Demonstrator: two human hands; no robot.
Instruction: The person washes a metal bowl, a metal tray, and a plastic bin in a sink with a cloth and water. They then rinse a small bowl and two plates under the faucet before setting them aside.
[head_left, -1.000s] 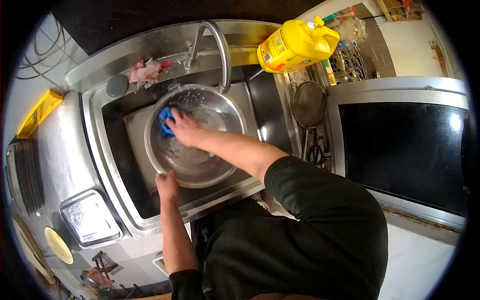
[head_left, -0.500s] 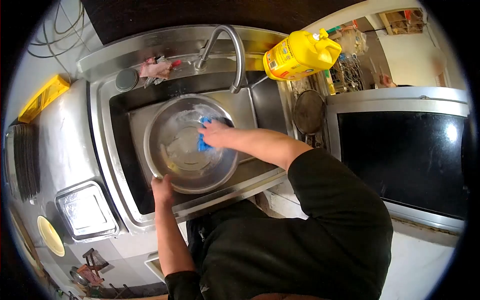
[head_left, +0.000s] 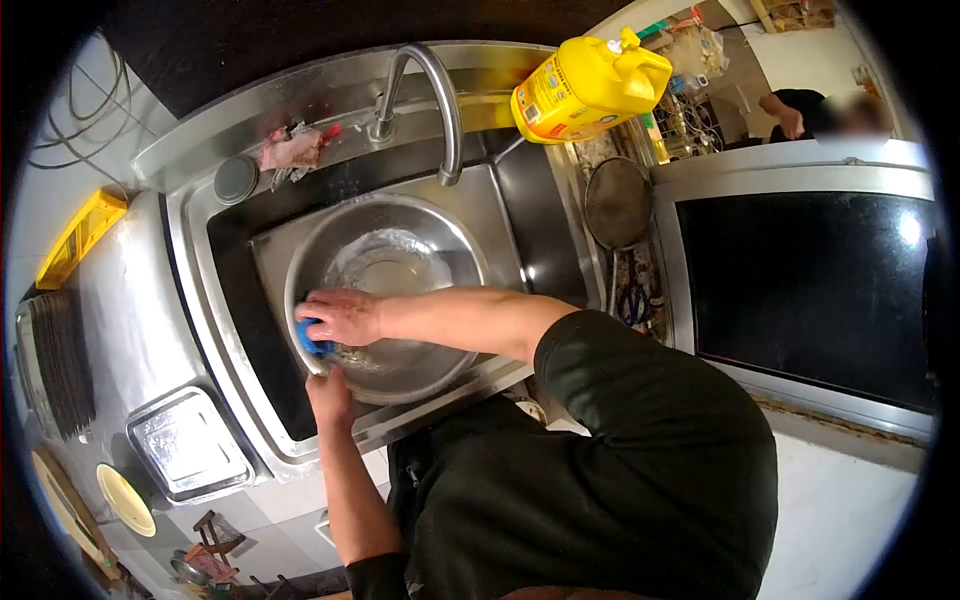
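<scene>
A large steel basin [head_left: 430, 365] rests in the sink [head_left: 545, 215], with a little sudsy water in its bottom. My right hand [head_left: 343, 316] presses a blue cloth [head_left: 316, 338] against the basin's left inner wall, fingers curled over it. At the near-left rim, my left hand [head_left: 328, 392] grips the basin's edge; its fingertips are partly hidden by the rim. Above the basin's far side arches the steel faucet [head_left: 447, 120], with no water seen running from it.
Behind the sink stand a yellow jug [head_left: 580, 95], a crumpled pink cloth [head_left: 295, 150] and a round lid [head_left: 236, 180]. A metal tray [head_left: 190, 445] lies on the left counter. A round strainer [head_left: 617, 205] sits right of the sink. Another person [head_left: 795, 115] is at the upper right.
My right hand has swept the blue cloth from the basin's right side to its left wall. My left hand keeps its place on the rim. Another person has come into view at upper right.
</scene>
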